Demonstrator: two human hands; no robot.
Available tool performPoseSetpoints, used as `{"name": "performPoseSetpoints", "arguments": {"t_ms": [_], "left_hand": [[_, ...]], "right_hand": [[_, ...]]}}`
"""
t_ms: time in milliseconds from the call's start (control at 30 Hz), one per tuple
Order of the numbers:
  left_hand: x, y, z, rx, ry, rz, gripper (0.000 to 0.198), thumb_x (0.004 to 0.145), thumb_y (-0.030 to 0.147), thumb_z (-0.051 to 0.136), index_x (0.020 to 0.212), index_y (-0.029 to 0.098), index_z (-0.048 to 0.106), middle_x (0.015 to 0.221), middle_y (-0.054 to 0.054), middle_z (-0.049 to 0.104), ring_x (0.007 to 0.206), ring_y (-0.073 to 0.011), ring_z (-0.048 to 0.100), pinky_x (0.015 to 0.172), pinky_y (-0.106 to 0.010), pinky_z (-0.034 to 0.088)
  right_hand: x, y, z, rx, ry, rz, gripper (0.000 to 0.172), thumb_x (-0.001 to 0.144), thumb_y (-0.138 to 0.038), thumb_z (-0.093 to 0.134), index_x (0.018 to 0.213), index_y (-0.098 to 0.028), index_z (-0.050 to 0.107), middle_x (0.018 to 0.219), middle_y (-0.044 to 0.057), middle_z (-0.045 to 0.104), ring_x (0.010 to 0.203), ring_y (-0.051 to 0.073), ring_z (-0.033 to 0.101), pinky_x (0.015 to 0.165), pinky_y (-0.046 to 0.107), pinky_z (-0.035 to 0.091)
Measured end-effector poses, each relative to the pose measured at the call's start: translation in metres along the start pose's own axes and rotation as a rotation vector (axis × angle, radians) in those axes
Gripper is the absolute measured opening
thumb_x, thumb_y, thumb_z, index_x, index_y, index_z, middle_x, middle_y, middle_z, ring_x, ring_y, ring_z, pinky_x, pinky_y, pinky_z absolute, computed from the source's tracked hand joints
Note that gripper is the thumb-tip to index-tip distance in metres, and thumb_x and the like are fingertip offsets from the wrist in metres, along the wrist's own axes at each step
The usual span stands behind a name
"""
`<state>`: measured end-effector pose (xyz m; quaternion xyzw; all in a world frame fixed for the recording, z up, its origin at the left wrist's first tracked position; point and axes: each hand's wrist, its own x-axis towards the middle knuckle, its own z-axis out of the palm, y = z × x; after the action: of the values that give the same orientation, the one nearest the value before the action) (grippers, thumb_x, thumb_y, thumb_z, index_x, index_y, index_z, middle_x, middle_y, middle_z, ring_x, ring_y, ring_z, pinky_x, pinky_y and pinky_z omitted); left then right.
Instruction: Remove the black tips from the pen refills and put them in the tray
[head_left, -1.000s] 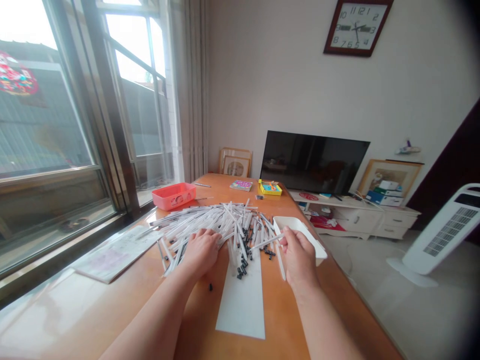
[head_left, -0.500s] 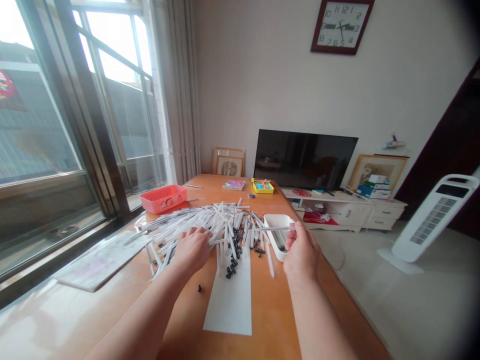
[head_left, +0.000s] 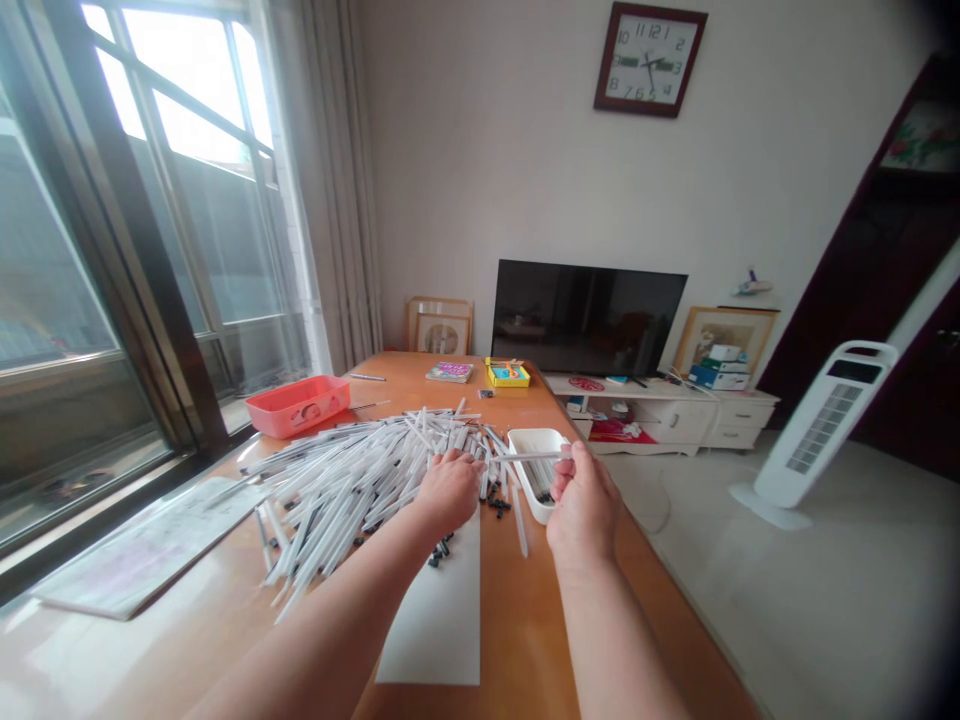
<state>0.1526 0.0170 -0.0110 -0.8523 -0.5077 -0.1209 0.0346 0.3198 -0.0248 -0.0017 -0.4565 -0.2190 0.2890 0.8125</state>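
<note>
A large pile of clear and white pen tubes spreads over the wooden table. My right hand pinches a thin pen tube, which points left across a white tray with more tubes inside. My left hand is at the pile's right part, near the left end of that tube; its fingers are bent and what they hold, if anything, is hidden. Small black caps lie between my hands, and others are on a white paper strip below my left hand.
A red basket stands at the back left, beside the window. Farther back are a booklet and a yellow box. A flat printed sheet lies at the left. The table's right edge runs beside my right arm.
My left hand has moved right, from the pile's front to near the held tube. My right hand still holds the tube. The whole view has shifted slightly.
</note>
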Motion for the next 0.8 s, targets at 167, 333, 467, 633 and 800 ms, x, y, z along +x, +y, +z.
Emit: {"name": "performPoseSetpoints", "arguments": {"t_ms": [167, 333, 467, 633, 800], "left_hand": [[0.023, 0.015, 0.022, 0.009, -0.015, 0.062, 0.030, 0.089, 0.028, 0.049, 0.111, 0.023, 0.070, 0.114, -0.014, 0.070, 0.126, -0.0361, 0.047, 0.099, -0.050, 0.038], [0.030, 0.016, 0.028, 0.038, -0.037, 0.054, 0.023, 0.085, 0.026, 0.053, 0.090, 0.022, 0.075, 0.101, -0.014, 0.073, 0.121, -0.0363, 0.051, 0.101, -0.053, 0.034], [0.025, 0.010, 0.023, 0.061, -0.038, 0.047, 0.024, 0.082, 0.020, 0.052, 0.084, 0.021, 0.076, 0.096, -0.015, 0.073, 0.114, -0.0348, 0.053, 0.102, -0.053, 0.032], [0.011, 0.003, 0.017, 0.073, -0.023, 0.052, 0.026, 0.085, 0.020, 0.049, 0.087, 0.020, 0.074, 0.096, -0.014, 0.072, 0.109, -0.0335, 0.054, 0.100, -0.052, 0.031], [-0.001, -0.005, 0.012, 0.069, -0.006, 0.063, 0.025, 0.091, 0.027, 0.047, 0.092, 0.022, 0.071, 0.101, -0.011, 0.071, 0.107, -0.0320, 0.053, 0.097, -0.050, 0.032]], "right_hand": [[-0.001, -0.002, 0.003, 0.043, 0.045, 0.056, 0.032, 0.080, -0.050, 0.069, 0.082, -0.018, 0.071, 0.061, -0.003, 0.056, 0.050, 0.010, 0.045, 0.043, 0.022, 0.032], [-0.003, -0.005, 0.004, 0.068, 0.047, 0.062, 0.030, 0.079, -0.047, 0.071, 0.082, -0.017, 0.070, 0.061, -0.002, 0.056, 0.050, 0.009, 0.045, 0.043, 0.021, 0.032], [-0.004, -0.006, 0.005, 0.066, 0.057, 0.077, 0.029, 0.078, -0.045, 0.073, 0.081, -0.016, 0.071, 0.062, -0.001, 0.058, 0.050, 0.009, 0.044, 0.042, 0.020, 0.031], [-0.004, -0.006, 0.005, 0.072, 0.057, 0.080, 0.030, 0.076, -0.045, 0.074, 0.080, -0.016, 0.071, 0.063, -0.001, 0.059, 0.049, 0.008, 0.043, 0.040, 0.019, 0.029], [-0.004, -0.002, 0.006, 0.065, 0.032, 0.063, 0.033, 0.076, -0.047, 0.074, 0.081, -0.014, 0.071, 0.063, -0.002, 0.058, 0.051, 0.008, 0.045, 0.040, 0.017, 0.031]]}}
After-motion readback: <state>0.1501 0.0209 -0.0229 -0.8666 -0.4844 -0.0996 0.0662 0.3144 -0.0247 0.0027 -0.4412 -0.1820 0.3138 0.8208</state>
